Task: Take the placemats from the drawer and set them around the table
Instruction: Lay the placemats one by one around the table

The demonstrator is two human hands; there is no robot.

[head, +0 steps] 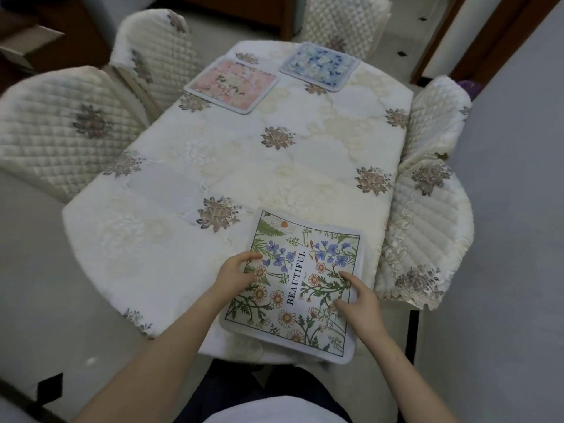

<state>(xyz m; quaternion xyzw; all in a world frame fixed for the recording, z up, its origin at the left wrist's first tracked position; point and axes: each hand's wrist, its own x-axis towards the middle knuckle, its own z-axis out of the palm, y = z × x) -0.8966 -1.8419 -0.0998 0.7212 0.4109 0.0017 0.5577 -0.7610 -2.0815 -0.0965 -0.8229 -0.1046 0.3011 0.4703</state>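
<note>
A white placemat [300,264] printed with flowers and the word BEAUTIFUL lies at the near right end of the table [213,154], its near edge at the table's rim. My left hand [235,274] grips its left edge, thumb on top and fingers curled at the rim. My right hand [360,299] rests on the mat's right side with relaxed fingers on the print. A pink floral placemat [232,83] lies flat at the far left. A blue floral placemat [319,65] lies at the far end.
The table wears a cream embroidered cloth. Quilted cream chairs stand around it: two on the left [67,126], one at the far end [345,22], two on the right [427,215]. A grey wall runs along the right side.
</note>
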